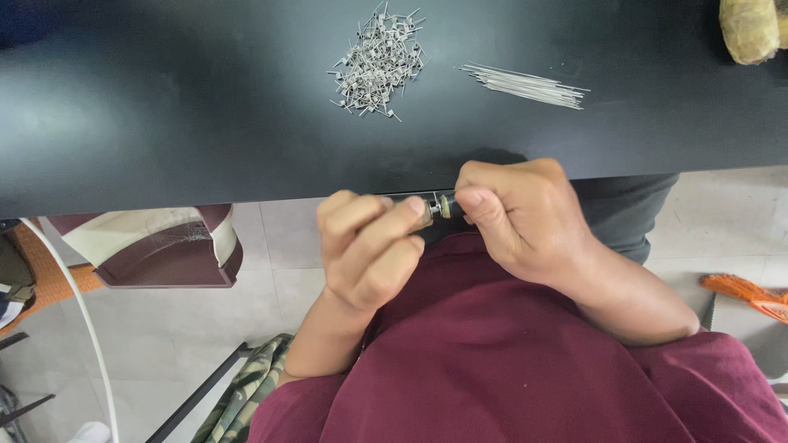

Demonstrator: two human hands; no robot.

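Note:
Both my hands meet just below the near edge of a black table (164, 123), above my maroon shirt. My left hand (365, 246) is closed around a small dark cylindrical tool (428, 207) with a brass-coloured tip. My right hand (517, 215) pinches that tip between thumb and forefinger. Whatever sits at the tip is too small to make out. On the table, well beyond my hands, lie a heap of small bent wire coils (379, 61) and a fan of thin straight metal wires (525, 84).
A yellowish wrapped object (751, 29) sits at the table's far right corner. Below the table are a tiled floor, a maroon-and-cream item (156, 246) at left, a white curved tube (74, 303), camouflage fabric (246, 390) and an orange object (751, 294) at right.

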